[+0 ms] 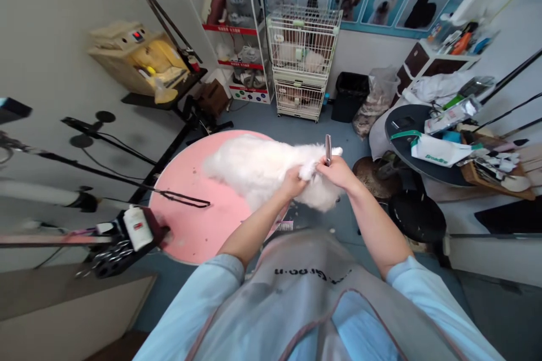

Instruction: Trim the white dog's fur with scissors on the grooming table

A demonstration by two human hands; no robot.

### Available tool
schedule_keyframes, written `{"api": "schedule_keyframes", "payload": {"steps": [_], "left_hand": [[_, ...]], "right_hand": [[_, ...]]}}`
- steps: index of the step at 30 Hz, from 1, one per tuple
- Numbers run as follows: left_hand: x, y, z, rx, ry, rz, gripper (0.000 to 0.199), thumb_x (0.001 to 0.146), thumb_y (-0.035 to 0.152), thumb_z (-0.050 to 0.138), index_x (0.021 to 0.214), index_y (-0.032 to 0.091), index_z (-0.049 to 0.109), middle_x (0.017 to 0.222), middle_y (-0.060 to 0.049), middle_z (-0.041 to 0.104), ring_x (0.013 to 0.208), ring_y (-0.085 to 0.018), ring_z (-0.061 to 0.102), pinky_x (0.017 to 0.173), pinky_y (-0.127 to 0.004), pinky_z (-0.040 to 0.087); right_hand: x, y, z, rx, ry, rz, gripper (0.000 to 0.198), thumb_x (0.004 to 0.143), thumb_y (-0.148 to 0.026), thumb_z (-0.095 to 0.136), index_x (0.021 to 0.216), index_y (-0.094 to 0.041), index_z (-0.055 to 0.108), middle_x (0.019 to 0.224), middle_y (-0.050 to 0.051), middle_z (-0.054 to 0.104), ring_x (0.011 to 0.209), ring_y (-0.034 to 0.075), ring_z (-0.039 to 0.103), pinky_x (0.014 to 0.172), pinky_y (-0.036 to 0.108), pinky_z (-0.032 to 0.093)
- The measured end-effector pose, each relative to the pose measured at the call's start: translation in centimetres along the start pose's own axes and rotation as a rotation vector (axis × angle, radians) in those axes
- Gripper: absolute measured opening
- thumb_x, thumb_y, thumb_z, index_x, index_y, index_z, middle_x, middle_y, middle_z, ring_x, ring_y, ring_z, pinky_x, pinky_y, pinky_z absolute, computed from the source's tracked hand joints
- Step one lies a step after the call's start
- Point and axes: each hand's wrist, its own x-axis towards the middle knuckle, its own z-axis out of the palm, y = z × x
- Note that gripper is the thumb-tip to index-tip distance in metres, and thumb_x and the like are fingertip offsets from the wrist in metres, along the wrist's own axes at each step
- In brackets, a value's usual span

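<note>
A fluffy white dog (262,163) is on the round pink grooming table (182,208), its head toward the right and leaning past the table's edge. My left hand (293,181) is closed on a tuft of white fur at the head, which looks like an ear. Close beside it, at the same tuft, my right hand (336,172) grips slim metal scissors (328,149) that point upward. The fingers of both hands are partly hidden by fur. Near my apron (313,282), a metal comb (284,225) lies at the table's near edge.
A black grooming loop (186,198) reaches over the table from the left. At the table's left side, a tool holder (112,259) carries scissors and a white bottle (138,228). A black stool (417,215) and a cluttered dark side table (402,130) stand right. White cages (302,62) are behind.
</note>
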Motion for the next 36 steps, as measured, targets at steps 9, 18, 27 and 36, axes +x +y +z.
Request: {"api": "schedule_keyframes", "payload": {"steps": [9, 18, 27, 36], "left_hand": [[2.6, 2.1, 2.0, -0.464, -0.294, -0.355, 0.036, 0.063, 0.047, 0.077, 0.064, 0.013, 0.065, 0.059, -0.002, 0.063, 0.055, -0.011, 0.052, 0.059, -0.023, 0.042], [2.9, 4.6, 2.7, -0.439, -0.363, -0.396, 0.053, 0.063, 0.062, 0.079, 0.055, 0.013, 0.061, 0.052, -0.001, 0.059, 0.050, -0.010, 0.050, 0.054, -0.022, 0.040], [1.6, 3.0, 2.6, -0.295, -0.487, -0.157, 0.044, 0.067, 0.056, 0.080, 0.075, 0.013, 0.069, 0.076, -0.005, 0.072, 0.069, -0.015, 0.058, 0.068, -0.026, 0.046], [1.9, 4.5, 2.7, -0.479, -0.592, -0.384, 0.040, 0.060, 0.047, 0.081, 0.068, 0.013, 0.060, 0.060, -0.002, 0.061, 0.054, -0.011, 0.053, 0.054, -0.024, 0.044]], "right_hand": [[-1.7, 4.2, -3.4, 0.067, 0.065, 0.095, 0.037, 0.071, -0.054, 0.056, 0.054, -0.024, 0.045, 0.050, -0.005, 0.039, 0.055, 0.012, 0.037, 0.058, 0.028, 0.032], [-7.0, 2.8, -0.9, -0.045, 0.514, 0.233, 0.041, 0.067, -0.050, 0.074, 0.096, -0.021, 0.067, 0.088, 0.004, 0.069, 0.079, 0.021, 0.061, 0.076, 0.034, 0.047], [-7.4, 3.2, 0.1, 0.048, 0.416, 0.244, 0.036, 0.073, -0.044, 0.064, 0.055, -0.024, 0.041, 0.052, -0.004, 0.045, 0.058, 0.014, 0.044, 0.057, 0.026, 0.034], [-13.1, 3.6, -0.3, 0.238, 0.393, 0.500, 0.029, 0.081, -0.050, 0.060, 0.073, -0.023, 0.053, 0.062, 0.000, 0.061, 0.059, 0.016, 0.058, 0.061, 0.029, 0.046]]}}
